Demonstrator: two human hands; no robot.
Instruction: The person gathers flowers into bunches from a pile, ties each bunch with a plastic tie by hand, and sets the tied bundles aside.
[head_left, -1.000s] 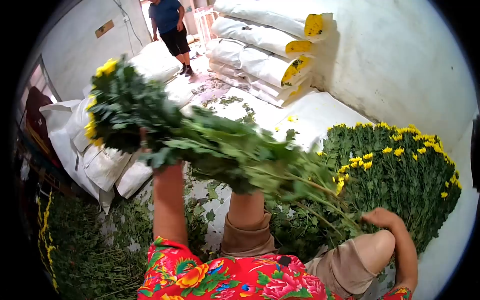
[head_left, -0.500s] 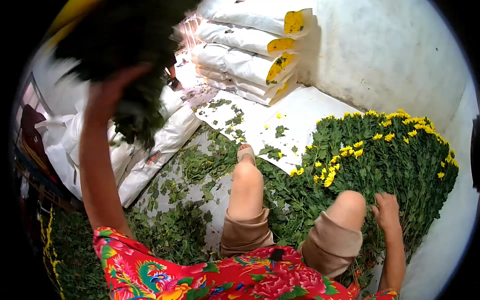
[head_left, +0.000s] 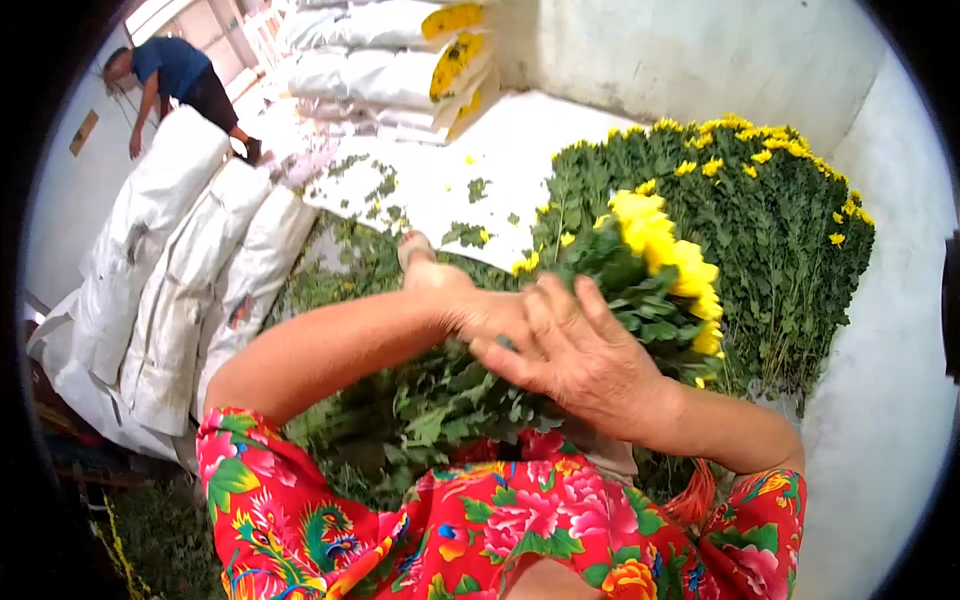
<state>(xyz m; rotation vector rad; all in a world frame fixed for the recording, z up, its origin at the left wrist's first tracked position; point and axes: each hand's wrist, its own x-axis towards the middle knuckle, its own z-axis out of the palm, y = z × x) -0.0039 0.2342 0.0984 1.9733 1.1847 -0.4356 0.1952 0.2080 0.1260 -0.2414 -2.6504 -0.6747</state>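
Note:
A bunch of yellow chrysanthemums (head_left: pixel 655 240) lies across the front of my body, its blooms pointing up and right and its leafy stems running down to the left. My left hand (head_left: pixel 500 318) is closed around the stems, its fingers partly covered. Over it and the leaves lies my right hand (head_left: pixel 590 370), with curved fingers gripping the same bunch from above. Just beyond, to the right, a big pile of cut chrysanthemums (head_left: pixel 760 230) rests against the wall, with yellow heads along its far edge.
White wrapped bundles (head_left: pixel 390 70) with yellow blooms at their ends are stacked at the back. More long white bundles (head_left: pixel 160 270) lean at the left. A white sheet (head_left: pixel 420 190) and loose leaves cover the floor. Another person (head_left: pixel 185 80) bends over at the far left.
My left hand has brought the bunch down from the upper left to in front of me. My right hand has left the flower pile and come onto the bunch. The view has shifted.

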